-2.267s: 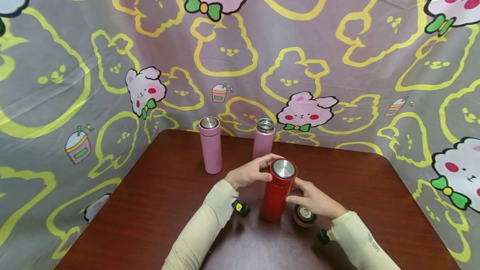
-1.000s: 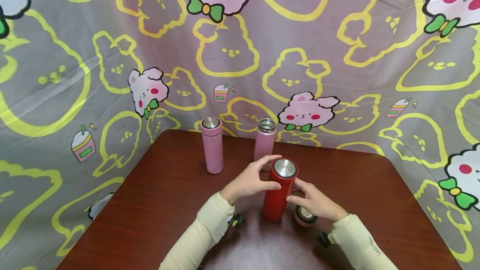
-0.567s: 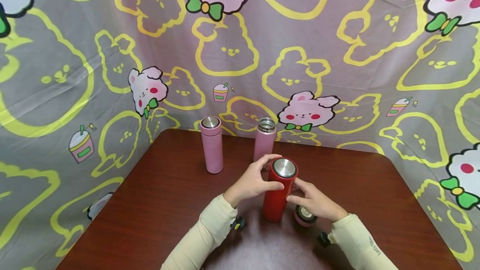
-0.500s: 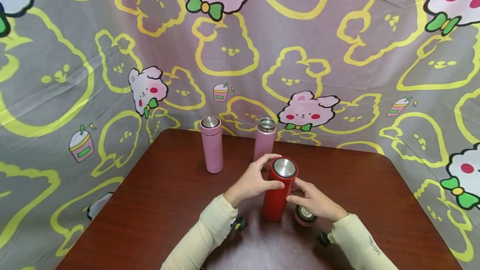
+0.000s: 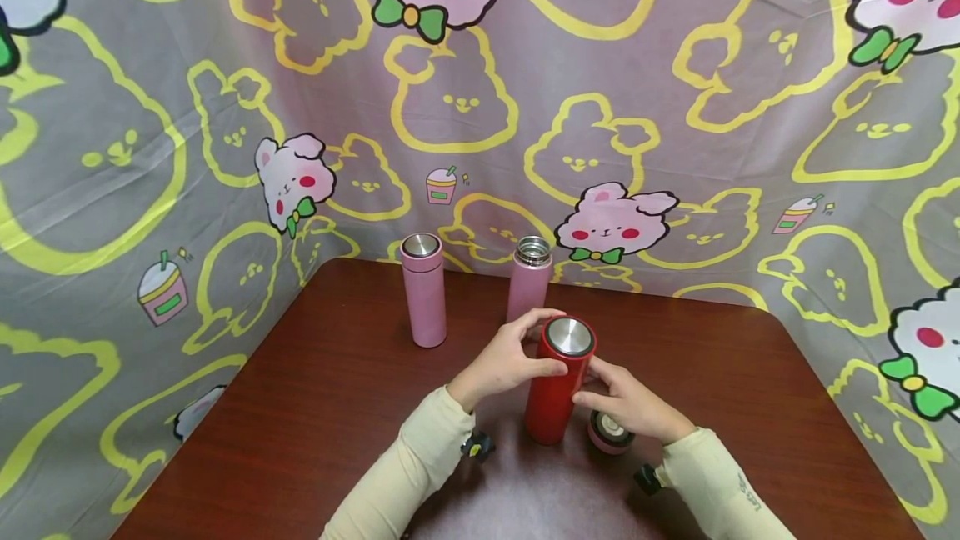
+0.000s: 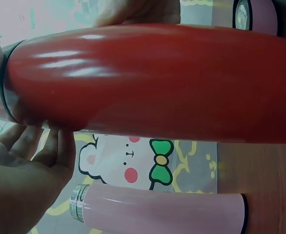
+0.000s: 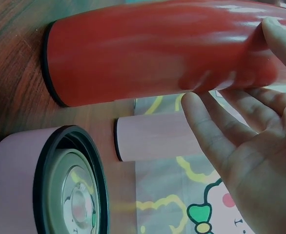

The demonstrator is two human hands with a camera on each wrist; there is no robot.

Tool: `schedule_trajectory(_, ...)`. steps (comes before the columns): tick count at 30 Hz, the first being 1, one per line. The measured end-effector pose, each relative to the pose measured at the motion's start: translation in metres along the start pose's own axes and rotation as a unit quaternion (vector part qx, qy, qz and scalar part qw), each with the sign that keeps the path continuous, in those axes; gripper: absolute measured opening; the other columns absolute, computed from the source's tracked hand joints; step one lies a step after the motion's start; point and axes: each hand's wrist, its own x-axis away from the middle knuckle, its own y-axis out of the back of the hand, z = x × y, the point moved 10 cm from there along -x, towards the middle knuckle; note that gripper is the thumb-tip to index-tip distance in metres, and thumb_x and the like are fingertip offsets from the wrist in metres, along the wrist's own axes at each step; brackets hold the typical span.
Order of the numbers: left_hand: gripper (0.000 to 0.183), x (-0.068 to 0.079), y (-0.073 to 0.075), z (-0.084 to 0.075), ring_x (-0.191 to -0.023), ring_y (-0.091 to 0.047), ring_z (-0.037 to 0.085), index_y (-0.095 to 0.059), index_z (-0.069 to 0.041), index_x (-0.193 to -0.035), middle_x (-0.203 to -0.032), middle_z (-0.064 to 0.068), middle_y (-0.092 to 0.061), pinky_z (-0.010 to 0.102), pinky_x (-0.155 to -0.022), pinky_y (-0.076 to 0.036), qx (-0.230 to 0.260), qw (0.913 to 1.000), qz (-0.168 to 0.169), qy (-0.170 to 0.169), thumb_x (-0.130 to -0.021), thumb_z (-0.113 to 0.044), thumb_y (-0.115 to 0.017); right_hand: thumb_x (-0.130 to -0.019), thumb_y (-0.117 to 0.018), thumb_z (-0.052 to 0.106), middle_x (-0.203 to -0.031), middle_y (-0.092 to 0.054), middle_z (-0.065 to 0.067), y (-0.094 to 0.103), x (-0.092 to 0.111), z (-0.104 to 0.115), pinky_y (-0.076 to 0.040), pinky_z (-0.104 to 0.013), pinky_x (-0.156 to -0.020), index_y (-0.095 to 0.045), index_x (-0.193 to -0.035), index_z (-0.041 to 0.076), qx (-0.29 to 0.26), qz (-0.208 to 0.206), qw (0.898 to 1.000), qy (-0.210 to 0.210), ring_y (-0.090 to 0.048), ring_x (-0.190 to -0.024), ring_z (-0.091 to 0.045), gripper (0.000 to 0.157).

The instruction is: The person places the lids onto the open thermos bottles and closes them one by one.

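A red thermos (image 5: 551, 407) with a steel-topped lid (image 5: 569, 337) stands upright on the table, its lid in place. My left hand (image 5: 498, 365) grips it high up, thumb across the front near the lid seam and fingers behind. Lower on its right side, my right hand (image 5: 630, 398) holds the body between thumb and fingers (image 7: 201, 122). Beside the thermos base, under my right hand, lies a pink bottle lid (image 5: 611, 433) with its underside up. A pink bottle without a lid (image 5: 528, 286) stands behind, its lower part hidden by my left hand.
A second pink bottle (image 5: 425, 298), with its lid on, stands upright at the back left. The brown wooden table (image 5: 300, 423) meets a patterned cloth (image 5: 465, 148) hanging behind it and at both sides.
Since the oldest frame, my left thumb has slid a little right and down across the thermos front, and the left wrist has dropped slightly. Over the last half second almost nothing differs.
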Motion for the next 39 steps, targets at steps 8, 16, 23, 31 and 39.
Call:
schedule_trajectory(8, 0.060, -0.004, 0.001, 0.001, -0.098, -0.058, 0.009, -0.050, -0.019, -0.135, -0.111, -0.003, -0.063, 0.031, -0.085, -0.050, -0.018, 0.9990, 0.041, -0.003, -0.081, -0.018, -0.076, -0.090, -0.063, 0.005, -0.107, -0.062, -0.009, 0.001, 0.000, 0.004, -0.052, -0.030, -0.082, -0.047, -0.127, -0.003, 0.008, 0.000, 1.000, -0.003, -0.062, -0.094, -0.016, 0.041)
schedule_trajectory(16, 0.061, -0.009, -0.002, 0.001, -0.108, -0.056, 0.012, -0.047, -0.017, -0.137, -0.119, -0.002, -0.061, 0.034, -0.091, -0.047, 0.021, 0.9941, 0.103, -0.029, -0.083, -0.018, -0.074, -0.090, -0.063, 0.007, -0.105, -0.062, -0.006, 0.001, 0.000, -0.003, -0.051, -0.031, -0.082, -0.048, -0.127, -0.002, 0.020, 0.001, 1.000, -0.004, -0.062, -0.094, -0.017, 0.041)
schedule_trajectory(23, 0.064, -0.013, -0.008, 0.005, -0.110, -0.055, 0.014, -0.045, -0.013, -0.138, -0.123, 0.001, -0.058, 0.034, -0.094, -0.045, 0.061, 0.9847, 0.160, -0.035, -0.083, -0.028, -0.073, -0.091, -0.063, 0.012, -0.108, -0.062, -0.005, 0.002, 0.001, -0.033, -0.051, -0.029, -0.082, -0.047, -0.129, 0.004, 0.020, 0.001, 1.000, -0.016, -0.062, -0.096, -0.020, 0.042)
schedule_trajectory(31, 0.094, -0.018, -0.012, 0.012, -0.115, -0.052, 0.015, -0.041, -0.007, -0.140, -0.127, 0.004, -0.057, 0.034, -0.097, -0.042, 0.081, 0.9777, 0.190, -0.037, -0.071, -0.062, -0.072, -0.091, -0.064, 0.020, -0.112, -0.062, -0.005, 0.002, 0.000, -0.036, -0.051, -0.031, -0.083, -0.047, -0.131, 0.007, 0.003, 0.006, 1.000, -0.018, -0.062, -0.098, -0.021, 0.045)
schedule_trajectory(39, 0.096, -0.020, -0.014, 0.017, -0.116, -0.052, 0.016, -0.038, -0.005, -0.142, -0.128, 0.005, -0.055, 0.036, -0.097, -0.043, 0.107, 0.9721, 0.208, -0.022, -0.071, -0.060, -0.073, -0.091, -0.064, 0.020, -0.111, -0.062, -0.004, 0.002, 0.000, -0.038, -0.051, -0.031, -0.083, -0.048, -0.131, 0.009, 0.006, 0.007, 1.000, -0.018, -0.062, -0.097, -0.020, 0.044)
